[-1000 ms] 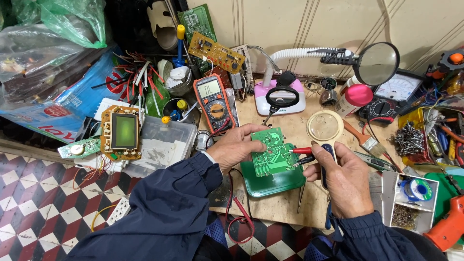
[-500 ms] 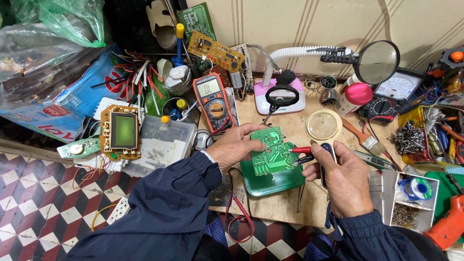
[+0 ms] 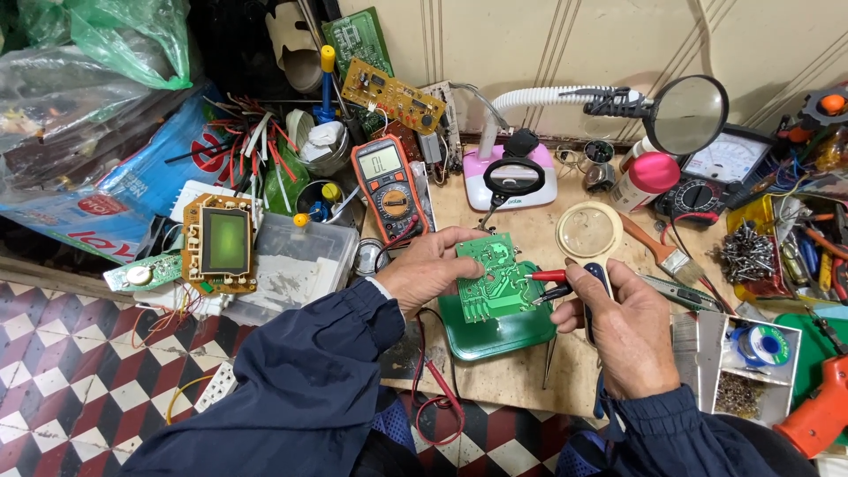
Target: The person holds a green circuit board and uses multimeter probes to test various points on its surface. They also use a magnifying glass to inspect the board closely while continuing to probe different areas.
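Note:
My left hand (image 3: 430, 269) grips the left edge of a green circuit board (image 3: 490, 276), holding it tilted over a green tray (image 3: 508, 336) on the wooden bench. My right hand (image 3: 623, 327) holds a red probe (image 3: 548, 276) and a black probe (image 3: 551, 294) together, with both tips touching the board's right side. A red lead (image 3: 437, 389) loops off the bench edge below my left wrist. An orange multimeter (image 3: 387, 187) lies just behind my left hand, its display lit.
A pink-based magnifier lamp (image 3: 511, 179), a round lens on a flexible arm (image 3: 685, 115), an analogue meter (image 3: 711, 177), a paintbrush (image 3: 658, 247) and a round lid (image 3: 589, 231) stand behind. Parts boxes (image 3: 746, 371) and an orange drill (image 3: 817, 415) lie right; boards and a clear box (image 3: 291, 265) lie left.

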